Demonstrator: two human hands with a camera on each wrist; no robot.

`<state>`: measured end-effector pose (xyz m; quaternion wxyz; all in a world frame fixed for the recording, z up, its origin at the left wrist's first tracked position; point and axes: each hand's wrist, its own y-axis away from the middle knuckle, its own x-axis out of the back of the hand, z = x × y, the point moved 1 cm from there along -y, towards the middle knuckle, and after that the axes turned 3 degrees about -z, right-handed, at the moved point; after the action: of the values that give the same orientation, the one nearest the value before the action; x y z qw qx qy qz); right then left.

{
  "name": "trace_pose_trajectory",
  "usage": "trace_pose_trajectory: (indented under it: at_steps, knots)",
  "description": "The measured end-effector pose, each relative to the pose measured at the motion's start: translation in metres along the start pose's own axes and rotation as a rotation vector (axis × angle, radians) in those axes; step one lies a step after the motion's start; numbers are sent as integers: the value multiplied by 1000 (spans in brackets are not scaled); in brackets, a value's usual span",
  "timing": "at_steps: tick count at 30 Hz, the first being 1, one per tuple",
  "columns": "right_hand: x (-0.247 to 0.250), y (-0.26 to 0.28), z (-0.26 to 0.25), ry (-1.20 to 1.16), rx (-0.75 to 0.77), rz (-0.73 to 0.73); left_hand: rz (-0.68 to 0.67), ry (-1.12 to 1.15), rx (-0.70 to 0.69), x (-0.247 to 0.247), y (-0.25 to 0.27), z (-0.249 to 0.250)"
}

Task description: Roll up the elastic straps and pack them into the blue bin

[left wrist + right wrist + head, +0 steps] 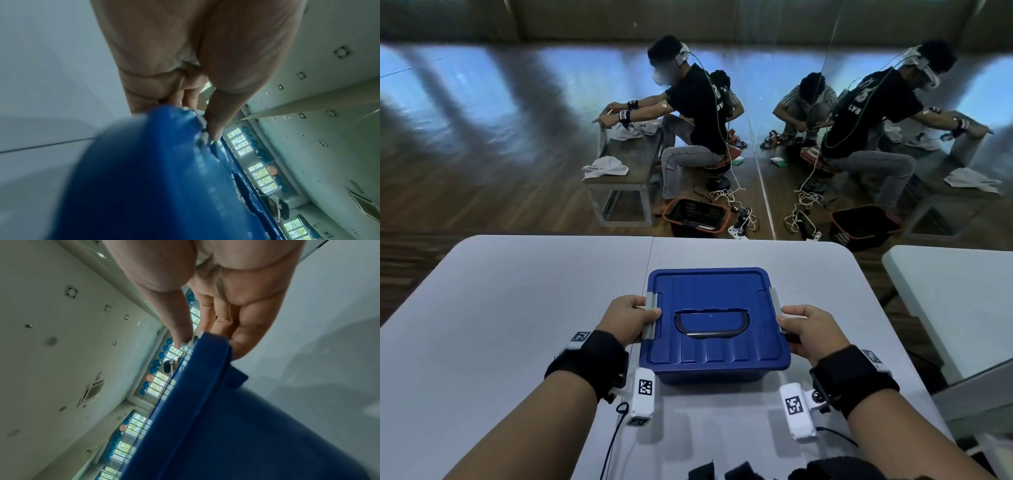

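Note:
The blue bin [714, 342] stands on the white table [517, 308] with its lid on and a dark handle [710, 323] folded flat on top. My left hand [631, 317] grips the grey latch [650, 317] on the bin's left side, thumb on top. My right hand [803, 323] grips the grey latch [775, 305] on the right side. In the wrist views the left hand [195, 105] and the right hand [205, 335] pinch the bin [154, 178] rim [205, 386] from each side. Black elastic straps [736, 472] lie at the near table edge.
A second white table [955, 308] stands to the right. Beyond the table's far edge, a person sits at a bench [626, 171] beside a black basket [697, 217], with a mirror wall repeating the scene. Cables hang from my wrist cameras.

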<state>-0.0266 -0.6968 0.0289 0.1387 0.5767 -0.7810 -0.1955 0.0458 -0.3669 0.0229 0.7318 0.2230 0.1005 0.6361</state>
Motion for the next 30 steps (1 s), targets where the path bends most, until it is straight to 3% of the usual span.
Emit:
trace_pose_trajectory:
  at_steps: [11,15,24,27,30]
  knots:
    - [-6,-6,6,223,115,89,14,6,-34,4,-2,-6]
    - [-13,-5,9,425,191,133,111,19,-65,5,-3,-9]
    - [-14,8,14,562,328,202,196,-179,-206,5,14,-11]
    - [-4,25,27,460,290,108,151,-135,-194,11,30,-29]
    - [16,48,51,379,114,41,70,-148,-58,32,49,-62]
